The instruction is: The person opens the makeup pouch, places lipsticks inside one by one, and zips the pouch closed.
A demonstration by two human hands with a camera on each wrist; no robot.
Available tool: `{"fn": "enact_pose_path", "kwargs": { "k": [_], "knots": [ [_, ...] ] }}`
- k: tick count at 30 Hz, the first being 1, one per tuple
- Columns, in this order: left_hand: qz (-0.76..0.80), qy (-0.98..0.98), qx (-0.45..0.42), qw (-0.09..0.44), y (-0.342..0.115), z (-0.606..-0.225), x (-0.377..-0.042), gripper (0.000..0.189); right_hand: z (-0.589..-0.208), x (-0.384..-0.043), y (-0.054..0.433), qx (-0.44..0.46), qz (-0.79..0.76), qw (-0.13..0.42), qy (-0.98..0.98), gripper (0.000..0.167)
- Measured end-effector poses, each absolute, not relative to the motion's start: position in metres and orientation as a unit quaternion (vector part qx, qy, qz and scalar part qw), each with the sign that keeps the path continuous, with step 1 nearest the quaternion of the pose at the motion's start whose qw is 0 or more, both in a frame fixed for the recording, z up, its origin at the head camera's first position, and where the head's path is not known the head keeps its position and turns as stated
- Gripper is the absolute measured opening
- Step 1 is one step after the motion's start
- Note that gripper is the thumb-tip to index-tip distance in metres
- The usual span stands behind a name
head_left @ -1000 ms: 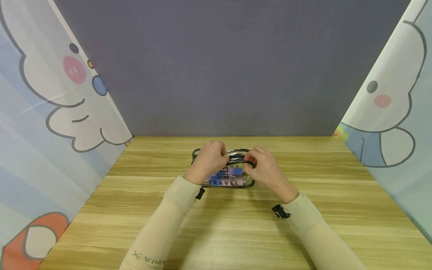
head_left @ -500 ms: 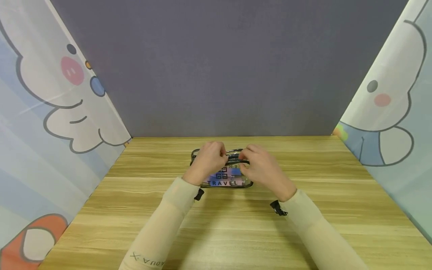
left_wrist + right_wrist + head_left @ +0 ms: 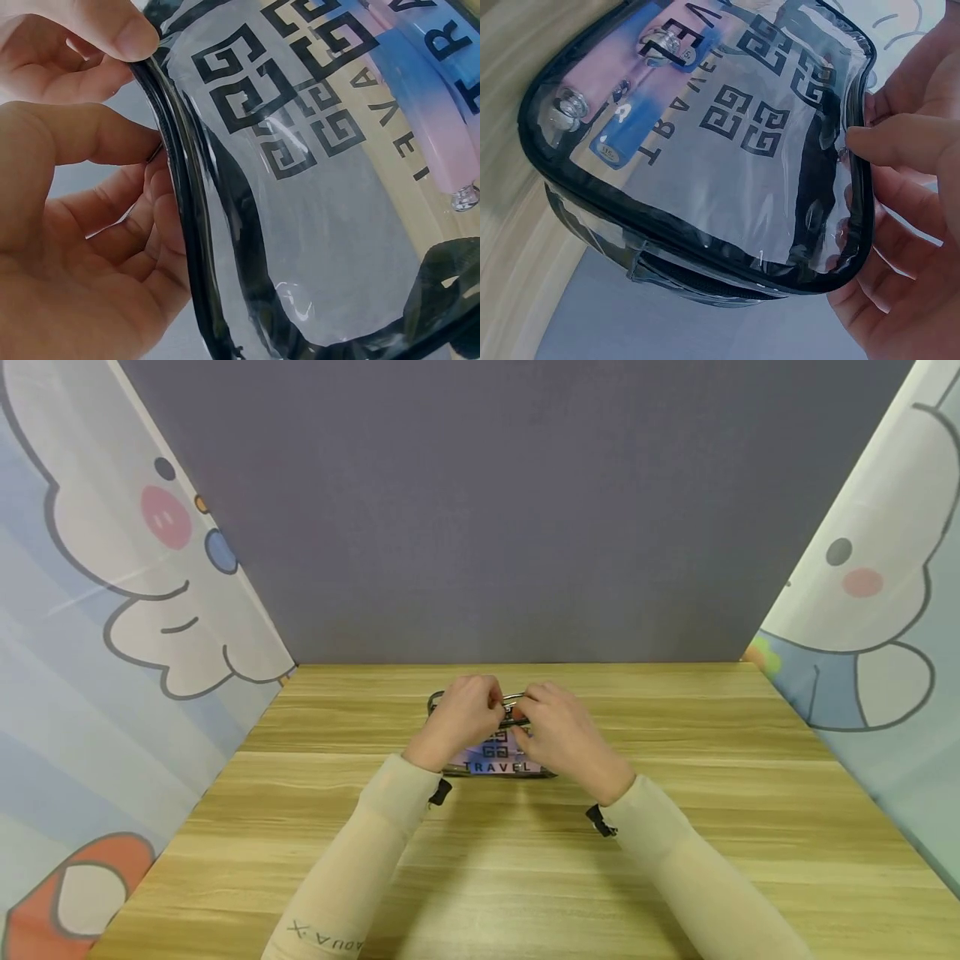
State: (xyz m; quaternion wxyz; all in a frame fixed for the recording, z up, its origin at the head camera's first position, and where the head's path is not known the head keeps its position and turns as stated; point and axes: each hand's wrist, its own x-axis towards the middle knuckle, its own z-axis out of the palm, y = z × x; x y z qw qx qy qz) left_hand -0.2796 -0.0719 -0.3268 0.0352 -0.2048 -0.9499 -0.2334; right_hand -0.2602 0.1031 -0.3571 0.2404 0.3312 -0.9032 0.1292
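Note:
A clear travel pouch (image 3: 495,752) with black trim and "TRAVEL" lettering stands on the table below both hands. Pink-and-blue tubes (image 3: 431,112) show through its plastic. My left hand (image 3: 467,714) grips the pouch's top edge near the middle; in the left wrist view its thumb and finger pinch a small thin piece at the zipper edge. Close beside it, my right hand (image 3: 566,735) pinches the same edge, its thumb (image 3: 889,142) against the black trim in the right wrist view. At one end a dark zipper strip (image 3: 697,279) is visible. Both hands partly cover the pouch's top.
The wood-grain table (image 3: 480,877) extends around the pouch. A dark grey panel (image 3: 510,510) rises at the back, with cartoon-printed curtains (image 3: 90,635) on both sides. A black wrist device (image 3: 600,821) hangs under the right sleeve.
My right hand has slid left along the pouch's top edge, from its right end to right beside the left hand. The left hand and the pouch have stayed nearly in place.

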Motion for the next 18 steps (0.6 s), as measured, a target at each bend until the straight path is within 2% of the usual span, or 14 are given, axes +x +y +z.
{"fn": "enact_pose_path", "kwargs": {
  "k": [18],
  "knots": [
    [-0.228,-0.954,-0.188,0.046,-0.0742,-0.3298,-0.2774,0.006,-0.3595,-0.2617,0.1062,0.324,0.140,0.227,-0.908,0.008]
  ]
}}
